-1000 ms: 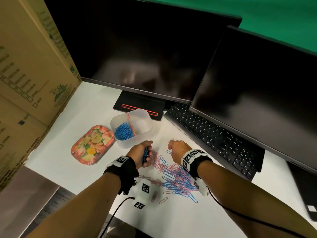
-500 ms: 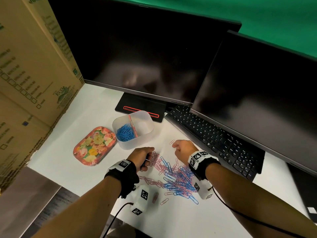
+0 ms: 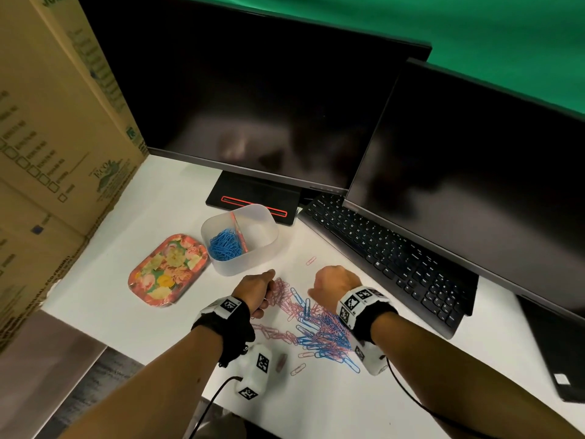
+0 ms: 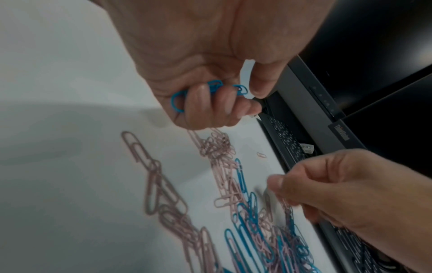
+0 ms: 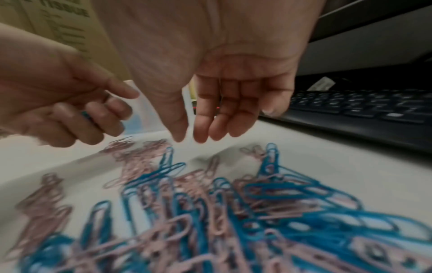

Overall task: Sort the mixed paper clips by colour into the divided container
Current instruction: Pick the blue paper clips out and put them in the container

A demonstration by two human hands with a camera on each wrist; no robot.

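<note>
Several blue paper clips (image 4: 211, 87) sit clamped in the curled fingers (image 4: 203, 103) of the left hand (image 3: 255, 288), their loops poking out between knuckles and palm, at the near-left edge of the mixed pile (image 3: 313, 331). Just right of it, the right hand (image 3: 335, 285) hovers over pink and blue clips, fingers (image 5: 219, 114) hanging loosely downward with thumb close to fingertips, nothing plainly between them. Pink clips trail beneath the left fist across the white desk (image 3: 332, 403). Beyond the hands stands the divided container (image 3: 250, 264): blue clips (image 3: 225, 247) heap in its left compartment, the right one showing only bare plastic. A floral tray (image 3: 164, 270) lies left of it, a keyboard (image 3: 392, 258) to the right.
</note>
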